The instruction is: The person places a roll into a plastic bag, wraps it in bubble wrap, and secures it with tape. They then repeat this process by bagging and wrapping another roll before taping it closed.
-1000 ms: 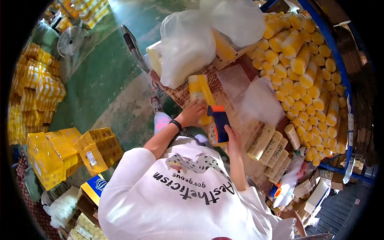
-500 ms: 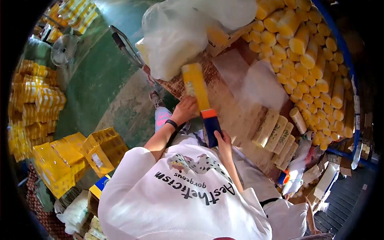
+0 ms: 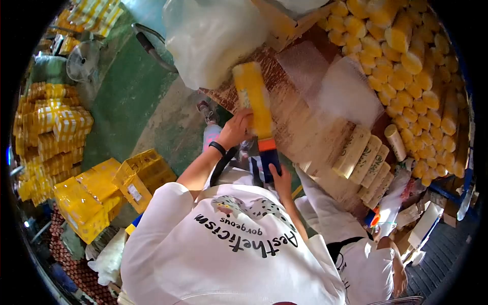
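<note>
A long package wrapped in yellow tape [image 3: 256, 96] lies at the near edge of the wooden table [image 3: 300, 137]. On its left side rests my left hand [image 3: 238, 127], its fingers curled against the package. My right hand [image 3: 280, 179] is wrapped round the lower part of a dark blue tape dispenser with an orange edge [image 3: 268, 157]. The dispenser's orange end meets the near end of the yellow package. Several wrapped rolls with dark writing [image 3: 362, 157] lie on the table to the right.
Stacked yellow rolls [image 3: 412, 76] fill the right behind a blue frame. A big translucent bag [image 3: 211, 38] is at the top. Taped yellow cartons [image 3: 91, 195] and a fan [image 3: 83, 62] stand left. A co-worker in white [image 3: 366, 264] sits at lower right, holding an orange-and-blue dispenser [image 3: 375, 218].
The view has shifted slightly. My hands, the package and the dispenser keep nearly the same arrangement. More of the co-worker at lower right now shows.
</note>
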`<state>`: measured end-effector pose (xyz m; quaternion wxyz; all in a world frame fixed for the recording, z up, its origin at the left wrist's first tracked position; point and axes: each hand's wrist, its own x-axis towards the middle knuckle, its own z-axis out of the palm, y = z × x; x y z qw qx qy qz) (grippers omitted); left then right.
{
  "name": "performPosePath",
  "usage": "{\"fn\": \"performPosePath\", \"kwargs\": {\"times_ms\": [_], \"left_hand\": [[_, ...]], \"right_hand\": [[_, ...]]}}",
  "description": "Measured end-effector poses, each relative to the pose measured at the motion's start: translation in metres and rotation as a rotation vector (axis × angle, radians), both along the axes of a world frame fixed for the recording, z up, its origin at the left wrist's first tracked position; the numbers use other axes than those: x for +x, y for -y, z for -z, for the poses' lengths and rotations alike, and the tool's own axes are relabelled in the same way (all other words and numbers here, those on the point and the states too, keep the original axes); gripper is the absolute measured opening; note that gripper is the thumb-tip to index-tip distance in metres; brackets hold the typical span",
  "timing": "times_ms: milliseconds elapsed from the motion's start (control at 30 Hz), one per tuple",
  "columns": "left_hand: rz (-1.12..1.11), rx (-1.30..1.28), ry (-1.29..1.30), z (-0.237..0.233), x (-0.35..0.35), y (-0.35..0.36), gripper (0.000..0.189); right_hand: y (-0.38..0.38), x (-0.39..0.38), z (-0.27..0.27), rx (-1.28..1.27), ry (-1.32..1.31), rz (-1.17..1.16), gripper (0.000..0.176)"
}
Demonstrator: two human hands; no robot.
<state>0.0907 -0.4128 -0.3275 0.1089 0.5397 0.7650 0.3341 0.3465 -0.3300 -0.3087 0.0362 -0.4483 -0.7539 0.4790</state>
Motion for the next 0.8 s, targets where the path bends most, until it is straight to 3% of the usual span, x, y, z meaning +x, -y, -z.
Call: {"fn": "performPosePath", "kwargs": {"times_ms": [67,200,300,400,467,600,733,800], "left_hand": [[0.039,-0.042,0.024,-0.006,-0.006,0.004,0.06],[0.19,-0.203,-0.322,-0.032,-0.018,-0.004,0.062],[0.278,-0.081,-0.62,-0.029,-0.023,-0.018,0.051],[0.417,-0.114,-0.547,-0.03,-0.027,-0.029,0.042],[0.426,-0.086,-0.557,-0.021,-0.027,-0.03,0.038],[0.388,-0.052,-0.63,-0.018,-0.018,-0.033,0.036],[0.407,-0.114,-0.682,-0.019,-0.016,-0.044,0.042],[0.43,-0.156,-0.731,-0.021,-0.014,-0.043,0.045]], "right_hand": [[-0.004,-0.014,-0.008,-0.098,0.01,0.04,0.046],[-0.016,-0.022,0.002,-0.13,0.016,0.037,0.051],[-0.028,-0.036,-0.018,-0.068,0.055,0.006,0.051],[-0.038,-0.053,-0.044,0.071,0.166,-0.058,0.053],[-0.045,-0.062,-0.049,0.207,0.327,-0.136,0.057],[-0.035,-0.078,-0.051,0.401,0.421,-0.242,0.048],[-0.041,-0.079,-0.055,0.368,0.302,-0.415,0.045],[-0.056,-0.06,-0.064,0.317,0.257,-0.304,0.047]]}}
